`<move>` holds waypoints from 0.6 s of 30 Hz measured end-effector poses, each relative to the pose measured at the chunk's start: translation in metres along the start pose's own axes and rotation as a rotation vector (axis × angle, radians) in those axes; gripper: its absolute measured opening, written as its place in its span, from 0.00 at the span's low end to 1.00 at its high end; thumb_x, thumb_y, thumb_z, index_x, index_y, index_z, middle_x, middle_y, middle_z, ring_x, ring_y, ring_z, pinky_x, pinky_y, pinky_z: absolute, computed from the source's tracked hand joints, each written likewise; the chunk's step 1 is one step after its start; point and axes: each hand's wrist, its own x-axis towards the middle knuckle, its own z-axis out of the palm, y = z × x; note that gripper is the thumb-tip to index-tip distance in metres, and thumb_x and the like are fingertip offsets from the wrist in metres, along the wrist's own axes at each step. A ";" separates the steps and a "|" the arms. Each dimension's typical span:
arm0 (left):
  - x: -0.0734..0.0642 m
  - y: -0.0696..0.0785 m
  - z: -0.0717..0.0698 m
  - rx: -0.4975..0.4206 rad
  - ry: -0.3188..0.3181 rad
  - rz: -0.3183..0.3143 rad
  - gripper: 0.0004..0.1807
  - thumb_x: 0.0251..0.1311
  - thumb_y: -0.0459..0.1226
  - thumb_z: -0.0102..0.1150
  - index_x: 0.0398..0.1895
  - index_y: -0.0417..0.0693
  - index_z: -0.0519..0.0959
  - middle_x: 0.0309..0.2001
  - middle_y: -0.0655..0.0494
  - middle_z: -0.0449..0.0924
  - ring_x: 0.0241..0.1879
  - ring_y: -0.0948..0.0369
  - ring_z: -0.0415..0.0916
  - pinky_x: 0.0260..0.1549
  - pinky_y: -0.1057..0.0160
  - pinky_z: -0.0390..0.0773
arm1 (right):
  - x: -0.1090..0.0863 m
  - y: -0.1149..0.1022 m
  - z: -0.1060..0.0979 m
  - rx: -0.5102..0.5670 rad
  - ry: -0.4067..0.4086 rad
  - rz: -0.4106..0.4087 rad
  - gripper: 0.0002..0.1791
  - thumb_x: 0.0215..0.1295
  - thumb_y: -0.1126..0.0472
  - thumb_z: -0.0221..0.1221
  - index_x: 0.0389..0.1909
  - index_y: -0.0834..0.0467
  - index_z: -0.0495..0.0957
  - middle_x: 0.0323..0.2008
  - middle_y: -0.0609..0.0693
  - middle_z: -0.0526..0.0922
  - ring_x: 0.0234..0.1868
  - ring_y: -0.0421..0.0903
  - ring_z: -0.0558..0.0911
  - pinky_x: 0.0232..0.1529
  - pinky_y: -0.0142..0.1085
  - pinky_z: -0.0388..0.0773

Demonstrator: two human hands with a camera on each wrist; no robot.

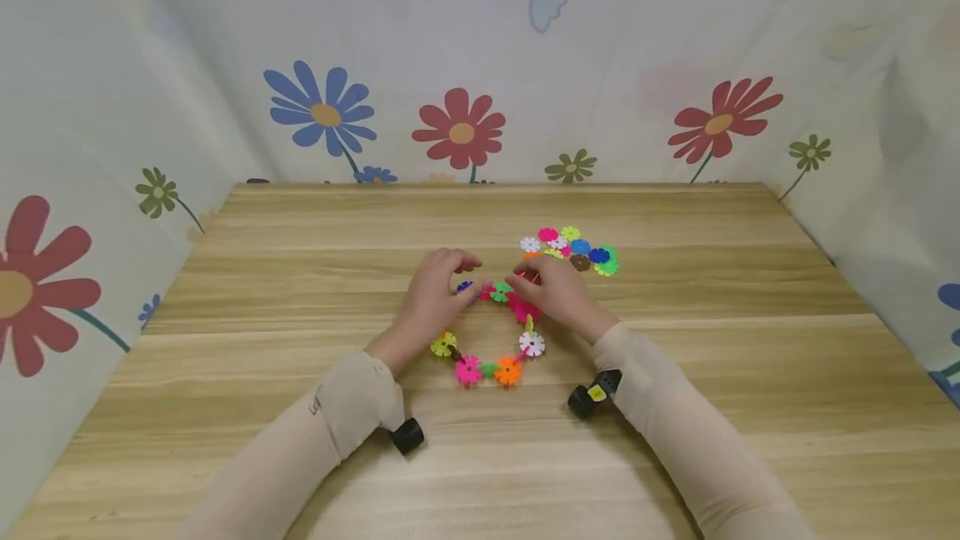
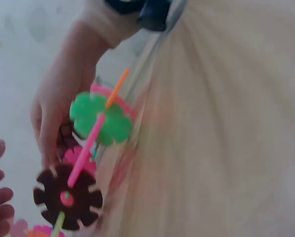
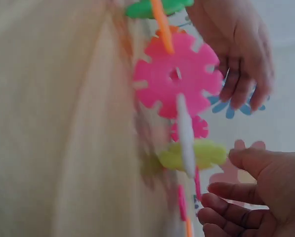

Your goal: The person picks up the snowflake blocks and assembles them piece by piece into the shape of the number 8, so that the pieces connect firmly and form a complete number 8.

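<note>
A ring of linked, notched plastic flower discs (image 1: 469,371) lies on the wooden table, in pink, orange, white, green, yellow, brown and blue. On its left is my left hand (image 1: 429,298), fingers loosely bent and thumb reaching towards the ring's far side. My right hand (image 1: 562,294) is at the far right, its fingertips by a green disc (image 1: 500,292) and partly covering a pink one. Seen from the right wrist, the right hand's fingers (image 3: 236,192) are spread with nothing between them, and the thumb tip is right at a yellow disc (image 3: 201,154).
Behind the right hand lies a loose pile of colourful discs (image 1: 581,247), partly hidden by that hand. The wooden table (image 1: 300,240) ends at a white cloth backdrop (image 1: 405,23) printed with flowers, which also hangs at both sides.
</note>
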 end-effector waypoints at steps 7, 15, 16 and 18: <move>-0.029 0.031 -0.002 0.088 0.072 0.431 0.19 0.49 0.40 0.72 0.44 0.43 0.80 0.41 0.52 0.81 0.44 0.56 0.76 0.50 0.56 0.76 | 0.005 0.007 -0.016 -0.067 0.038 0.017 0.14 0.64 0.59 0.61 0.46 0.63 0.82 0.37 0.56 0.85 0.36 0.50 0.81 0.41 0.41 0.79; -0.057 0.042 0.007 0.274 -0.005 0.570 0.21 0.45 0.47 0.75 0.39 0.50 0.78 0.39 0.58 0.78 0.45 0.60 0.75 0.47 0.60 0.74 | 0.015 0.013 -0.011 -0.116 -0.069 0.020 0.14 0.60 0.58 0.64 0.43 0.62 0.81 0.37 0.55 0.85 0.40 0.49 0.82 0.45 0.42 0.79; -0.059 0.042 0.008 0.297 -0.020 0.562 0.21 0.45 0.48 0.75 0.39 0.50 0.77 0.39 0.58 0.77 0.45 0.59 0.75 0.49 0.59 0.73 | 0.016 0.013 -0.010 -0.118 -0.085 0.023 0.14 0.59 0.58 0.65 0.43 0.61 0.81 0.37 0.55 0.85 0.40 0.49 0.82 0.45 0.41 0.78; -0.062 0.041 0.010 0.347 -0.063 0.534 0.21 0.46 0.50 0.73 0.38 0.51 0.77 0.38 0.59 0.76 0.45 0.59 0.74 0.51 0.58 0.71 | 0.018 0.014 -0.007 -0.121 -0.105 0.029 0.14 0.59 0.57 0.66 0.41 0.61 0.81 0.36 0.55 0.84 0.39 0.48 0.81 0.44 0.40 0.78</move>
